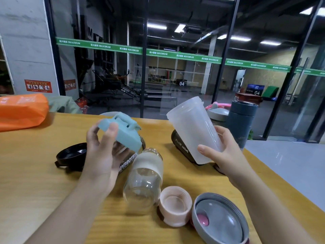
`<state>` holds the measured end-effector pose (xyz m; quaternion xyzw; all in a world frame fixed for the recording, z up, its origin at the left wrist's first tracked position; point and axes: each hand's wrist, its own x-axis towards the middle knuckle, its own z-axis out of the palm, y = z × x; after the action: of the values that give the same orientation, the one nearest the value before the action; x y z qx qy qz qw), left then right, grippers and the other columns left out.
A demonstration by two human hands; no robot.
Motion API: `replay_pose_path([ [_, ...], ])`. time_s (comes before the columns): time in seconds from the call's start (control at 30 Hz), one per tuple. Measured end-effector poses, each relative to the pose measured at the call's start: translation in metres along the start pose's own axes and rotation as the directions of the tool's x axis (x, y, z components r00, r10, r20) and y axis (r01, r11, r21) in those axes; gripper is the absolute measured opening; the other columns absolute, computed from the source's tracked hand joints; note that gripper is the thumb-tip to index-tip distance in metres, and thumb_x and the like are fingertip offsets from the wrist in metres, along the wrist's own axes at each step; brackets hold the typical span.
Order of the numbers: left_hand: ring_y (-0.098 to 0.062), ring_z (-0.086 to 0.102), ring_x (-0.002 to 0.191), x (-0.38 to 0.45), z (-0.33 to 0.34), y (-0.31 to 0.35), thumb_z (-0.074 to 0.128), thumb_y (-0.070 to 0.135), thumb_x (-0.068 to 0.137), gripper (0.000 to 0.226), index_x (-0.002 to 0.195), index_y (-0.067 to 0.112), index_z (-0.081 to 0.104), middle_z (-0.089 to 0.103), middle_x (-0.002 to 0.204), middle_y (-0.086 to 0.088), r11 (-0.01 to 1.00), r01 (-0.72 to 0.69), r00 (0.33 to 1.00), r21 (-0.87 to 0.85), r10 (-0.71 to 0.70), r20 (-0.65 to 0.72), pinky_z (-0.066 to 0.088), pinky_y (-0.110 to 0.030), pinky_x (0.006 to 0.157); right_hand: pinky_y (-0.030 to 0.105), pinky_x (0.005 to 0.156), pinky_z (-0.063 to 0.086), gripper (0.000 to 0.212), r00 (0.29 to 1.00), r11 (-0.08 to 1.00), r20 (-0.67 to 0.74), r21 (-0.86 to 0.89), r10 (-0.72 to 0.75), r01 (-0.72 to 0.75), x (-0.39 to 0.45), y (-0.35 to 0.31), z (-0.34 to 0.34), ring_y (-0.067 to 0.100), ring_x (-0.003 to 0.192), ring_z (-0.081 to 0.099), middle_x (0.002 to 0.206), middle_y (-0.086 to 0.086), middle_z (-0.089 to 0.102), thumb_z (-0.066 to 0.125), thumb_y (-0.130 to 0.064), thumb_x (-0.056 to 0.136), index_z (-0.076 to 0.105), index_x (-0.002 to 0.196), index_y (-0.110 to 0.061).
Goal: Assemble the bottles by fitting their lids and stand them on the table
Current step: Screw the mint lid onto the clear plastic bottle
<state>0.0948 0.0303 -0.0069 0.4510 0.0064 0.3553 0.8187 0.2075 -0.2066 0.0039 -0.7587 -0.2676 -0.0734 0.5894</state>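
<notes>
Frosted plastic shaker cup (pixel 193 131) tilts in the right hand (pixel 226 155), whose grip is closed around its base, above the black sport bottle (pixel 181 147). Left of that bottle, the left hand (pixel 102 152) pinches the pale blue lid (pixel 123 131). Mating them at this slant risks cross-threading, or a slip onto the worktop (pixel 44 173).

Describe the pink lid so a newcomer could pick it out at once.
Start at the wooden table and go to its near edge, just right of the clear glass bottle lying on its side. The pink lid rests there with its open, threaded side up. The wider grey lid beside it has only a small pink spot; this one is pale pink all over.
</notes>
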Motion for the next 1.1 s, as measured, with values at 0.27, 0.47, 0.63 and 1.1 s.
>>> replay_pose_path([
  [0.27,-0.03,0.071,0.095,-0.006,-0.001,-0.008,0.091,0.056,0.022,0.081,0.095,0.024,0.076,0.07,0.108,-0.013,0.96,0.218,0.976,-0.176,-0.213,0.045,0.053,-0.043,0.086,0.014,0.064,0.051,0.069,0.998,0.999,0.058,0.034,-0.004,0.002,-0.006,0.003,0.006,-0.01,0.09,0.06,0.11,-0.018,0.059,0.073,-0.058,0.044,0.047,0.107,-0.049],
  [0.47,-0.042,0.066,0.104,-0.009,0.004,-0.003,0.094,0.047,0.024,0.11,0.122,0.007,0.061,0.065,0.121,-0.022,0.861,0.359,0.931,-0.361,-0.356,0.079,0.055,-0.051,0.081,0.016,0.065,0.051,0.071,0.999,0.999,0.042,-0.025,-0.033,0.034,-0.009,0.002,0.01,-0.012,0.092,0.058,0.109,-0.021,0.056,0.075,-0.057,0.045,0.044,0.107,-0.045],
  [0.63,-0.041,0.065,0.107,-0.01,0.004,-0.002,0.093,0.05,0.032,0.113,0.131,0.014,0.054,0.064,0.124,-0.02,0.843,0.332,0.942,-0.424,-0.32,0.102,0.05,-0.052,0.095,0.016,0.069,0.052,0.074,0.994,0.995,0.07,-0.051,-0.084,0.088,-0.01,-0.001,0.009,-0.009,0.097,0.058,0.104,-0.025,0.058,0.079,-0.054,0.046,0.045,0.111,-0.046],
  [1.1,-0.014,0.067,0.088,-0.016,0.008,-0.004,0.092,0.051,0.031,0.069,0.091,0.022,0.077,0.072,0.097,-0.003,0.951,0.249,0.968,-0.185,-0.236,0.089,0.047,-0.03,0.085,0.014,0.08,0.05,0.075,0.958,0.966,0.227,-0.145,-0.177,0.213,-0.023,-0.01,0.009,-0.003,0.104,0.057,0.113,-0.03,0.055,0.083,-0.045,0.054,0.045,0.119,-0.048],
])
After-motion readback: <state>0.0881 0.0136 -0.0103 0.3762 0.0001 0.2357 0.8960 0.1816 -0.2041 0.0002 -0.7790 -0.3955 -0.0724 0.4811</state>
